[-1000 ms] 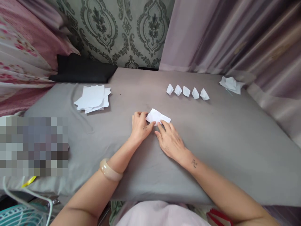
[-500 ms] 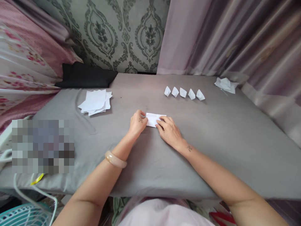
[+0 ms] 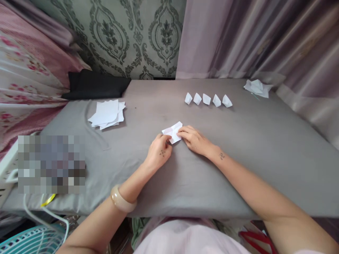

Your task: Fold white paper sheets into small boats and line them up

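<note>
A small white sheet of paper (image 3: 173, 132) with creases lies tilted between my hands, low over the grey cloth. My left hand (image 3: 159, 150) pinches its near left edge, thumb and fingers closed on it. From the right, my right hand (image 3: 194, 139) grips the opposite edge with bent fingers. Behind them a row of several folded white paper pieces (image 3: 206, 99) stands on the cloth. A stack of white paper sheets (image 3: 107, 113) lies to the left.
The grey cloth-covered table (image 3: 212, 183) reaches to the wall. A black folded cloth (image 3: 96, 84) lies at the back left, more white papers (image 3: 258, 88) at the back right. A turquoise basket (image 3: 34, 241) stands below the near left edge. Curtains (image 3: 238, 38) hang behind.
The paper has turned from lying level to slanting, and creased faces now show. My left hand has moved slightly down and right, still holding it; the right hand's fingers have shifted along its right edge.
</note>
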A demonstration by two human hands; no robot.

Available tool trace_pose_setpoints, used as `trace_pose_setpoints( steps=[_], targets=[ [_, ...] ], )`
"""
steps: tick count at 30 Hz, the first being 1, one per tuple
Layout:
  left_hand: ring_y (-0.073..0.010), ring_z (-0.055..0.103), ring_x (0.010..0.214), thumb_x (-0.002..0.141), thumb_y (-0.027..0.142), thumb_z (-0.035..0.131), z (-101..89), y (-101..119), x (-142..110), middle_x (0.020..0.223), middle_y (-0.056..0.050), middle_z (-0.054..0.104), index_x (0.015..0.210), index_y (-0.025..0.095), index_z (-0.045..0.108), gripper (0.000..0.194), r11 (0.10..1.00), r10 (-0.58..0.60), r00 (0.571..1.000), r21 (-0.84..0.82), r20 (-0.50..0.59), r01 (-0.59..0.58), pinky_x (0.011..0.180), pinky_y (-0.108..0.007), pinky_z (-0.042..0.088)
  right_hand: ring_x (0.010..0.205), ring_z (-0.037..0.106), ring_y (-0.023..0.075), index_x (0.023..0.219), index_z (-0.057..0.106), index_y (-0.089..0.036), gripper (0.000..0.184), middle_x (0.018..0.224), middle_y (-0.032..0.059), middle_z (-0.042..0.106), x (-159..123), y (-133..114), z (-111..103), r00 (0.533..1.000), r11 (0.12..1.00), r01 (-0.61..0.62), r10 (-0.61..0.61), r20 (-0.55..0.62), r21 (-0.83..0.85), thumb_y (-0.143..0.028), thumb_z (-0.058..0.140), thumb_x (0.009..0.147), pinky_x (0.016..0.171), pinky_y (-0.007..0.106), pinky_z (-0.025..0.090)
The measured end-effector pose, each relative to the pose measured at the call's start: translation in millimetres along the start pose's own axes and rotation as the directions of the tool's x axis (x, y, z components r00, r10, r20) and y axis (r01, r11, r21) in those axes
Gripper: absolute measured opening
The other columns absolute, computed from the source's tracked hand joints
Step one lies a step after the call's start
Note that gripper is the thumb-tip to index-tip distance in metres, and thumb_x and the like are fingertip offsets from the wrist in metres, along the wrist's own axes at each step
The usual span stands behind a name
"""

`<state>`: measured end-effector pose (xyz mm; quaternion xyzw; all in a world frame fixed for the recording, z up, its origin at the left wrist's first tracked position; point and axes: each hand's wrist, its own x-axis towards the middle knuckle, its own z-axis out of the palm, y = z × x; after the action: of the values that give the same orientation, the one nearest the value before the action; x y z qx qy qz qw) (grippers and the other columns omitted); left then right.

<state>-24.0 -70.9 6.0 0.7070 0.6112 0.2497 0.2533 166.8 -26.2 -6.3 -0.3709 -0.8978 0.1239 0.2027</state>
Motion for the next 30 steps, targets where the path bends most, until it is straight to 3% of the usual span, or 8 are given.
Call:
trace_pose_setpoints(
  steps=[5,8,11,13,16,21,30],
  targets=[
    [-0.0216,0.053,0.089,0.082,0.009,0.043,-2.8,-6.0,1.4,0.099,-0.01,0.055,0.112,0.02,0.06,0.037,0.934,0.239,0.97,0.26,0.052,-0.244,0.073,-0.032,0.047,0.117,0.052,0.0217,0.12,0.061,-0.022,0.047,0.128,0.0075,0.06,-17.1,-2.7,-0.2,1.0,1.0,-0.005,0.005,-0.003,0.0,0.0,0.039,0.084,0.097,0.044,0.046],
    [-0.0238,0.049,0.094,0.088,0.013,0.041,-7.2,-3.6,10.0,0.106,-0.012,0.053,0.108,0.021,0.064,0.031,0.84,0.373,0.92,0.376,0.123,-0.391,0.078,-0.036,0.044,0.117,0.053,0.0213,0.118,0.063,-0.022,0.043,0.127,0.0076,0.061,-20.0,-2.3,-0.8,1.0,1.0,-0.022,0.023,-0.018,0.022,-0.003,0.041,0.086,0.098,0.044,0.046],
    [-0.0249,0.048,0.101,0.092,0.02,0.042,-9.8,-2.6,22.3,0.113,-0.01,0.057,0.101,0.023,0.067,0.027,0.782,0.464,0.863,0.365,0.199,-0.504,0.084,-0.038,0.04,0.116,0.055,0.0215,0.114,0.065,-0.02,0.038,0.125,0.0088,0.062,-21.0,-2.6,-1.9,0.999,0.999,-0.028,0.03,-0.042,0.043,-0.005,0.042,0.087,0.098,0.043,0.047],
    [-0.0237,0.051,0.098,0.094,0.025,0.041,-10.2,-4.0,31.0,0.107,-0.008,0.061,0.099,0.023,0.068,0.027,0.79,0.467,0.849,0.314,0.248,-0.526,0.081,-0.036,0.04,0.116,0.056,0.0222,0.111,0.066,-0.02,0.036,0.123,0.0089,0.063,-22.1,-2.4,-2.4,0.998,0.998,-0.023,0.026,-0.052,0.061,-0.006,0.043,0.088,0.097,0.044,0.048],
    [-0.0201,0.055,0.088,0.094,0.025,0.043,-9.9,-7.5,42.5,0.098,-0.006,0.065,0.094,0.021,0.069,0.026,0.844,0.441,0.857,0.201,0.266,-0.497,0.078,-0.032,0.04,0.116,0.056,0.0223,0.11,0.067,-0.021,0.037,0.122,0.0082,0.064,-23.9,-0.9,-3.1,0.998,0.996,-0.021,0.025,-0.055,0.081,-0.005,0.043,0.087,0.096,0.045,0.048],
    [-0.0181,0.057,0.078,0.088,0.025,0.051,-8.2,-10.2,54.8,0.084,-0.005,0.066,0.085,0.019,0.07,0.02,0.946,0.303,0.922,0.038,0.24,-0.321,0.07,-0.028,0.04,0.116,0.056,0.0215,0.109,0.066,-0.02,0.038,0.122,0.0078,0.064,-24.8,1.6,-4.4,0.999,0.995,-0.031,0.035,-0.041,0.097,-0.002,0.043,0.085,0.097,0.043,0.047],
    [-0.0199,0.058,0.082,0.086,0.029,0.051,-2.6,-4.4,56.3,0.085,-0.003,0.067,0.079,0.019,0.064,0.018,0.982,0.119,0.973,0.119,0.199,-0.144,0.076,-0.034,0.036,0.116,0.055,0.0213,0.111,0.065,-0.019,0.043,0.125,0.0071,0.063,-26.5,4.5,-3.1,0.999,0.991,-0.031,0.036,-0.038,0.129,0.002,0.041,0.082,0.098,0.042,0.047]
  ],
)
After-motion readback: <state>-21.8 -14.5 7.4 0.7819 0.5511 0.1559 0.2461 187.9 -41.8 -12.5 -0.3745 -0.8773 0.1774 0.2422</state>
